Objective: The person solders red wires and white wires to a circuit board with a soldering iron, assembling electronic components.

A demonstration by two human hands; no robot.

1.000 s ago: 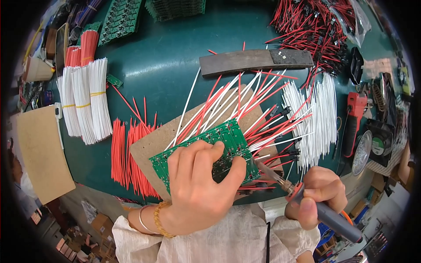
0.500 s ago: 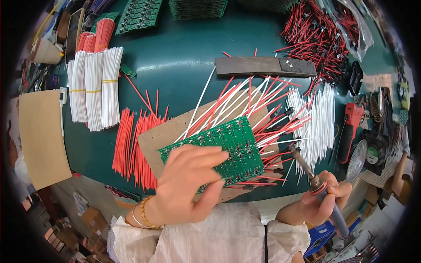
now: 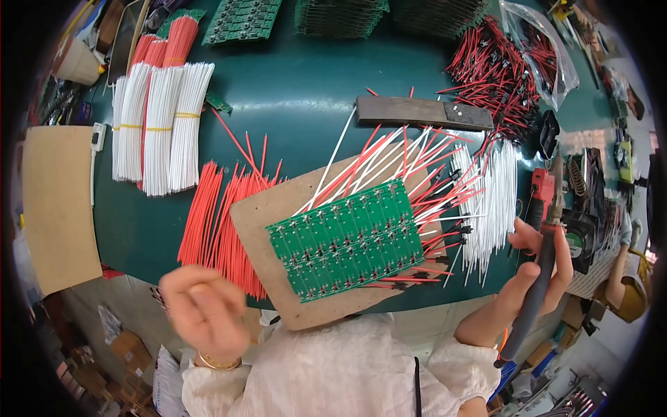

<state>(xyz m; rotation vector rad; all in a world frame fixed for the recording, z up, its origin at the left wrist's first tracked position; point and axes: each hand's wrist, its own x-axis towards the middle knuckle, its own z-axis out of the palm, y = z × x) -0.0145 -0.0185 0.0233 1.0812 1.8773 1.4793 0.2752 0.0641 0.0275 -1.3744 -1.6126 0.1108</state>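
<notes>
A green circuit board panel (image 3: 345,240) lies on a brown fibreboard (image 3: 256,219) in front of me. Red and white wires (image 3: 375,163) fan out from beneath its far and right edges. Left of the panel, near the table's front edge, my left hand (image 3: 206,313) is curled closed and slightly blurred; anything inside it is hidden. My right hand (image 3: 507,299) grips the handle of a soldering iron (image 3: 533,302), whose metal end points away from me, to the right of the loose white wires (image 3: 492,208). Loose red wires (image 3: 233,222) lie just beyond my left hand.
A dark metal bar (image 3: 403,112) lies across the wires. Banded white wire bundles (image 3: 161,132) stand far left. Red-black connector leads (image 3: 486,76) heap up at far right, near a red-and-black tool (image 3: 539,191) and a fan (image 3: 580,240). Circuit board stacks (image 3: 340,15) line the back.
My left hand has come off the circuit board panel and moved left, its fingers curling. My right hand has swung the soldering iron's tip away from the wires, up and to the right.
</notes>
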